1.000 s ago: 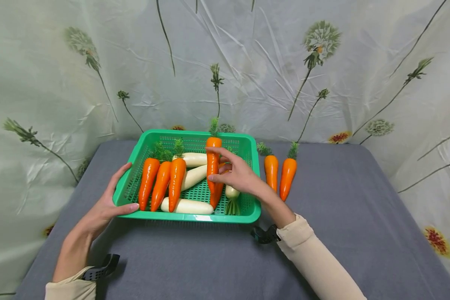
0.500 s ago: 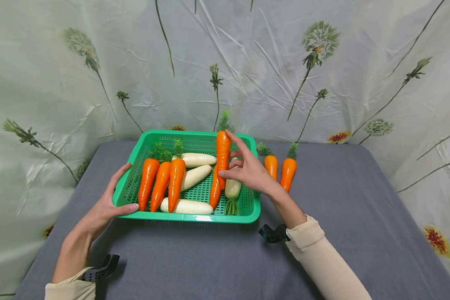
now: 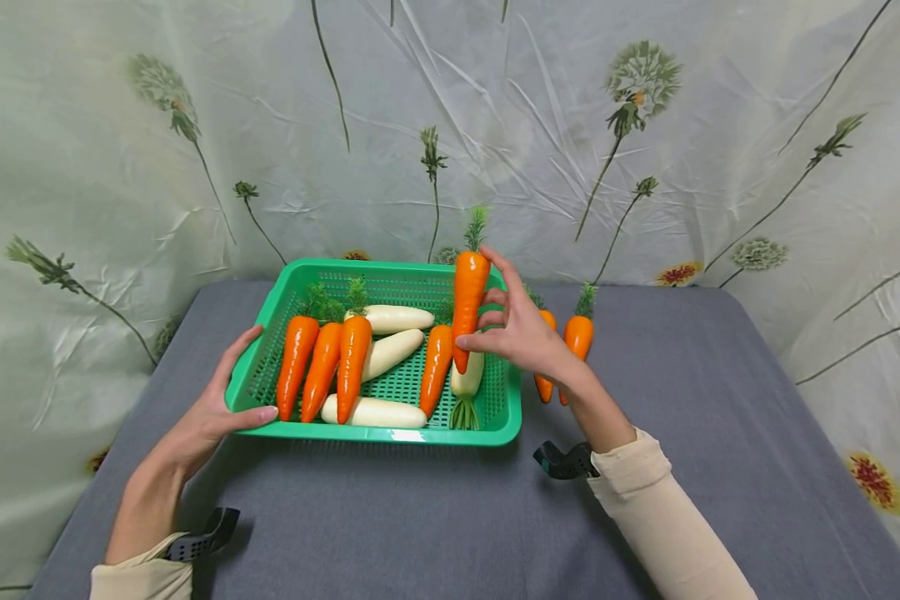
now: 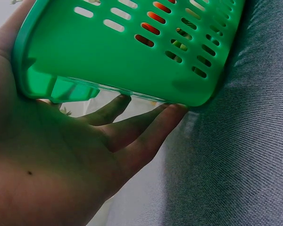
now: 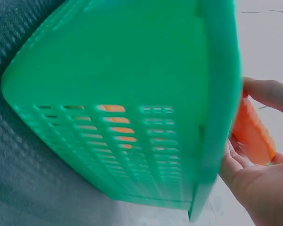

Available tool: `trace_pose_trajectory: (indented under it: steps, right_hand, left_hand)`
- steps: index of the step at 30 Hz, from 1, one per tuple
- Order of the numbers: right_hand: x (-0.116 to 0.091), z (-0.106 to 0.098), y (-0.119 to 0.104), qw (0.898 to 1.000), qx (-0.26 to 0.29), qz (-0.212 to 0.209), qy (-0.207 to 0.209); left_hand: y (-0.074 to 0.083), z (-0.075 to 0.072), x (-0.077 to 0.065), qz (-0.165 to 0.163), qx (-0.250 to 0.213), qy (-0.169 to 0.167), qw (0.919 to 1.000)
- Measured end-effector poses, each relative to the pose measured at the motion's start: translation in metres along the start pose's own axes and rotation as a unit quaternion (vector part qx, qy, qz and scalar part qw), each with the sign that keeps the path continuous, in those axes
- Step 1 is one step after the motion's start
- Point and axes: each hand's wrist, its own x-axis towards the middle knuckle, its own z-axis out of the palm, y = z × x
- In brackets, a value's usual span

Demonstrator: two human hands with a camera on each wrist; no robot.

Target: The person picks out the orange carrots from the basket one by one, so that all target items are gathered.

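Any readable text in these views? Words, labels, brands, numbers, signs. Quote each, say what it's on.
None readable in any of the three current views.
Green basket: slots, no lettering on the visible sides.
Carrot in the right hand: no label on the visible side.
Backdrop: printed plants, no words seen.
Left wrist strap, right wrist strap: too small to tell if marked.
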Motion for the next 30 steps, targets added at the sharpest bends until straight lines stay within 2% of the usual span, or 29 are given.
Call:
trace_pose_trajectory:
  steps: [5,13,23,30]
  right_hand:
    - [-0.005,-0.009,-0.003,1.0,0.004,0.007,0.001]
    - [-0.014,-0.025,-0.002,1.0,0.011,-0.005,0.009]
    - [-0.029,-0.047,0.002,0.999,-0.038,0.007,0.019]
    - [-0.035,-0.058,0.005,0.999,-0.041,0.005,0.024]
  left_hand:
    - [0.0,0.0,0.0,0.0,0.003,0.0,1.0]
    - [0.0,-0.001,-0.001,-0.004,0.018,0.003,0.9998]
    - [0.001,0.0,0.0,-0.007,0.015,0.0,0.9999]
    - [0.0,-0.001,0.0,-0.009,0.018,0.001,0.9998]
